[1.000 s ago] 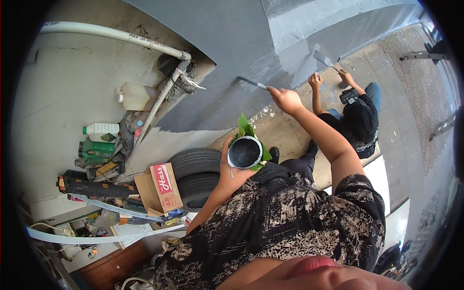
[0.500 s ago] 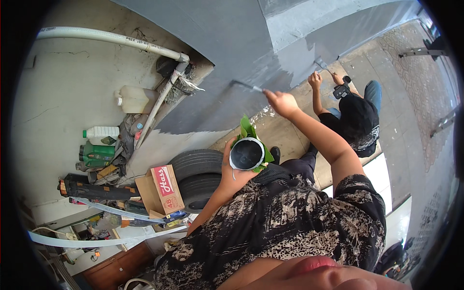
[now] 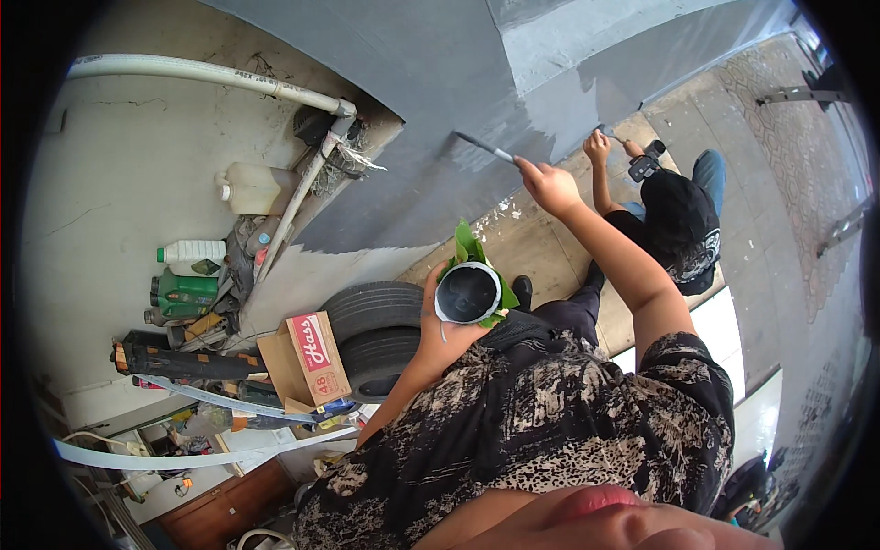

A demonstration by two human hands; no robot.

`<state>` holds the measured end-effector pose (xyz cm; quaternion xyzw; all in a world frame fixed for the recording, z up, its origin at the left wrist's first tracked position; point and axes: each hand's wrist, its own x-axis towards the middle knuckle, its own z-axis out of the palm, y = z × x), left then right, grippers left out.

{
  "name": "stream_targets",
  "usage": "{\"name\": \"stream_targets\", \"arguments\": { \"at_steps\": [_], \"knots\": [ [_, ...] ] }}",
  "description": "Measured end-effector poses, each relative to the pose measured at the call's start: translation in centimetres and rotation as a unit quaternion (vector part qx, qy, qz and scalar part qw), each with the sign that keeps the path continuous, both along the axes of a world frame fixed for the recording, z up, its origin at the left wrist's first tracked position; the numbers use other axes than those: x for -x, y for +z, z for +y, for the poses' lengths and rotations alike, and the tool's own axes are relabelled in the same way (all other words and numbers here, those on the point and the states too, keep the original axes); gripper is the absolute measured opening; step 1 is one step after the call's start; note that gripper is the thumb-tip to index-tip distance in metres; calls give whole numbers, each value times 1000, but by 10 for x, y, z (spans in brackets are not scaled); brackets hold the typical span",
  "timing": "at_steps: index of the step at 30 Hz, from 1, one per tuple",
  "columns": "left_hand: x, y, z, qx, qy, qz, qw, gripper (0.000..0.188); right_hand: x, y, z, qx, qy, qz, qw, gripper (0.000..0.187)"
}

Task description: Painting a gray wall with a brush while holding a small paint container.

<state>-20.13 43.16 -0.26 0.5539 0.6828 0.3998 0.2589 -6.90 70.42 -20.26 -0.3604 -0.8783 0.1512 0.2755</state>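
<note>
My left hand (image 3: 434, 332) is closed around a round paint container (image 3: 498, 302) with a pale rim and dark grey paint inside. Green leaves (image 3: 468, 242) stick out between the container and my hand. Up and to the right, my right hand (image 3: 550, 189) grips a slim paintbrush (image 3: 486, 147) by the end of its handle. Its dark tip meets the grey-painted wall (image 3: 426, 197), or comes very close to it. Lighter, streaky patches show on the wall to the right of the brush, and the lower wall strip is whitish.
A co-worker in a black cap (image 3: 676, 206) crouches at the right, holding a painting tool to the wall. Stacked tyres (image 3: 371, 307) and an open cardboard box (image 3: 307, 367) stand left of my left hand. Beyond are a white pipe (image 3: 220, 75), a jerrycan (image 3: 257, 190) and a green bottle (image 3: 188, 293).
My right hand and the brush have moved up and to the right along the wall. The co-worker's tool has shifted slightly. My left hand and the paint container stay put.
</note>
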Motion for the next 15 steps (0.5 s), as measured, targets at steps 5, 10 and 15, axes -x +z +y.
{"name": "stream_targets", "arguments": {
  "at_steps": [5,10,15],
  "knots": [
    [-8,1,-2,17,-8,-50,999,104,-10,-16,49,-10,-161,26,987,29],
    [-7,0,-7,21,0,-44,999,104,-43,-34,38,-2,-179,59,982,28],
    [0,1,-3,21,3,-28,999,105,-34,-23,7,7,-38,43,998,33]
  ]
}}
